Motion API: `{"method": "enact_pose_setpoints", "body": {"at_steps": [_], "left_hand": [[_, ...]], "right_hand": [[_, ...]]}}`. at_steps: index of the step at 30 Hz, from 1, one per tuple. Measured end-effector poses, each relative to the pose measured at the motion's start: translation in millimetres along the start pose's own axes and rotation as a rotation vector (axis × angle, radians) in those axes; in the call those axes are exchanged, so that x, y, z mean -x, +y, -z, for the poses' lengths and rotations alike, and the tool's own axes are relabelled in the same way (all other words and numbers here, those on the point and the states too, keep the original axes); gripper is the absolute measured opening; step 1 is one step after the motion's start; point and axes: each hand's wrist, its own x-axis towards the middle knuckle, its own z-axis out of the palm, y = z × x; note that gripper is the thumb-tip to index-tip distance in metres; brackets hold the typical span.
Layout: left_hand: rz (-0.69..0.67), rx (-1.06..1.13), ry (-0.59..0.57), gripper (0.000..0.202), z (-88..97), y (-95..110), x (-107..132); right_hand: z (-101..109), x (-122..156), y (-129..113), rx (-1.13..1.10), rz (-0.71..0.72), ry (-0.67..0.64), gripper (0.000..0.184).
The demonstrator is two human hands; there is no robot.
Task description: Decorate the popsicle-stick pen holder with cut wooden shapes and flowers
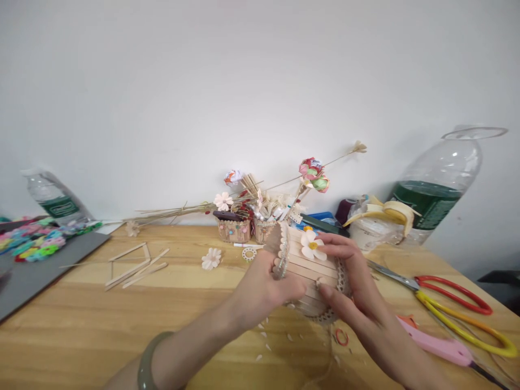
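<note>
While both hands hold it over the light wooden table (81,325), the small round basket of pale craft sticks with lace trim (311,268) lies tipped sideways | left hand (264,284): fingers closed on its rim | right hand (355,281): fingers clamped round its side | white paper flower with yellow centre (312,246): on its wall

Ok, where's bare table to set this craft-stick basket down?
Front left: bare wooden table between the grey board, the loose wooden sticks and the left hand holding the craft-stick basket. Crowded right of the right hand: red-and-yellow scissors, pink plastic tool; also along the wall, small decorated baskets.
</note>
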Motion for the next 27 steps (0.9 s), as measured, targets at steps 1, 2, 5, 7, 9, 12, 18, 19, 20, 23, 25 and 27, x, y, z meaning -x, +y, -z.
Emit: {"method": "enact_pose_setpoints", "body": {"at_steps": [1, 2, 5, 7, 9, 12, 18, 19, 20, 23, 25, 27], "left_hand": [[0.001, -0.004, 0.005, 0.039, -0.3, 0.5, 0.0], [-0.004, -0.005, 0.010, 0.037, -0.5, 1.0, 0.1], [-0.019, -0.004, 0.016, 0.027, -1.3, 2.1, 0.5], [-0.025, 0.002, 0.021, 0.022, -1.7, 2.5, 0.8], [-0.027, 0.011, 0.022, 0.020, -1.5, 2.1, 1.0], [-0.013, 0.018, 0.012, 0.012, 0.7, 0.5, 0.6], [0.008, -0.047, 0.009, 0.017, 7.0, -2.2, -2.9], [0.017, -0.050, 0.010, 0.019, 7.4, -2.2, -3.4], [0.023, -0.045, 0.007, 0.022, 7.6, -2.2, -3.8], [0.012, -0.008, -0.002, 0.032, 7.6, -2.6, -4.4], [0.014, 0.007, 0.011, 0.035, 7.4, -3.1, -4.3], [0.009, 0.014, 0.031, 0.036, 7.3, -3.3, -3.9]], "right_hand": [[0.2, -0.1, -0.1, -0.003, -0.001, -0.004, 0.023], [0.4, 0.0, -0.4, -0.007, -0.002, -0.009, 0.023], [1.1, 0.3, -2.2, -0.009, 0.008, -0.004, 0.022], [1.4, 0.1, -3.4, -0.008, 0.020, 0.002, 0.022], [1.4, -0.5, -3.1, -0.017, 0.029, 0.008, 0.022], [2.0, -0.9, 0.7, -0.064, 0.022, -0.016, 0.026], [4.8, -1.0, 2.4, -0.183, 0.005, -0.038, 0.028], [4.6, -1.4, 1.1, -0.177, 0.014, -0.018, 0.027], [4.1, -1.9, -0.2, -0.168, 0.023, 0.003, 0.027], [1.8, -2.4, -2.5, -0.156, 0.051, 0.040, 0.028], [0.6, -1.9, -2.6, -0.152, 0.052, 0.029, 0.029], [0.2, -1.3, -2.3, -0.127, 0.031, 0.006, 0.030]]}}
